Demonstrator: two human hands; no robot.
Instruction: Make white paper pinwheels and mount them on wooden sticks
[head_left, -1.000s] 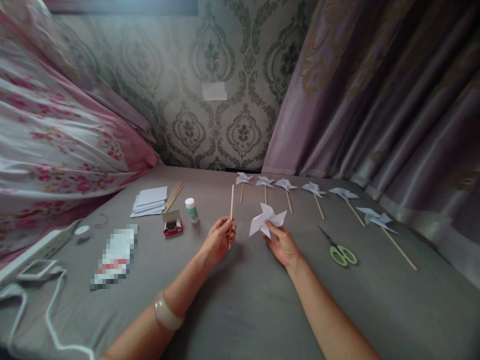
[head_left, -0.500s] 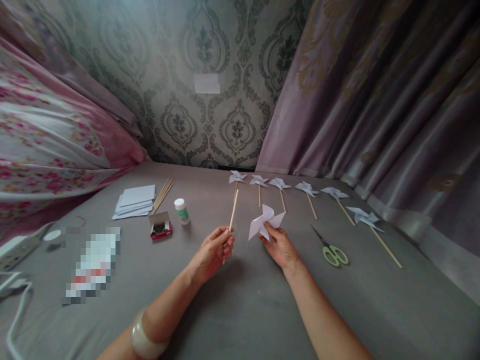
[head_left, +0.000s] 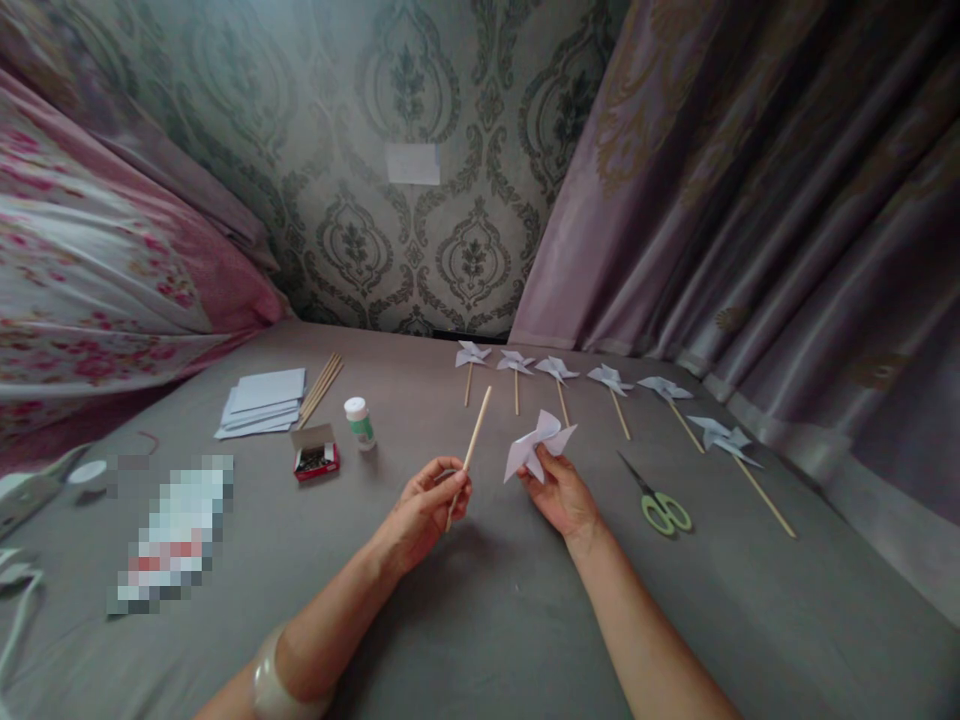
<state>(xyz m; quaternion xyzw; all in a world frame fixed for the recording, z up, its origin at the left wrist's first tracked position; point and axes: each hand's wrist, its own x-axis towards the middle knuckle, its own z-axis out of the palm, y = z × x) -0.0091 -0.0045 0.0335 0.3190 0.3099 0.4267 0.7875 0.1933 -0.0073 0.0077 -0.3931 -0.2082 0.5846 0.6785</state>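
Observation:
My left hand (head_left: 435, 500) is closed round a thin wooden stick (head_left: 478, 428), which leans up and to the right with its top end free. My right hand (head_left: 559, 490) pinches a white paper pinwheel head (head_left: 537, 446) by its middle, thumb on the near face. Stick and pinwheel head are apart, a small gap between them. Right of my right hand lie scissors (head_left: 664, 513) with green handles, blades pointing away. Behind the hands, several finished pinwheels on sticks (head_left: 611, 381) lie in a curved row.
At left are a stack of white paper (head_left: 262, 400), several loose sticks (head_left: 321, 390), a white-capped bottle (head_left: 360, 425) and an open red box (head_left: 316, 458) of small metal pieces. Farther left lie a blurred-out packet (head_left: 180, 530) and a power strip (head_left: 26, 500). Curtains (head_left: 720, 200) hang at right.
The stick in my left hand has tilted further right, its top end nearer the pinwheel head. The pinwheel head has turned slightly in my right hand. The view has shifted a little.

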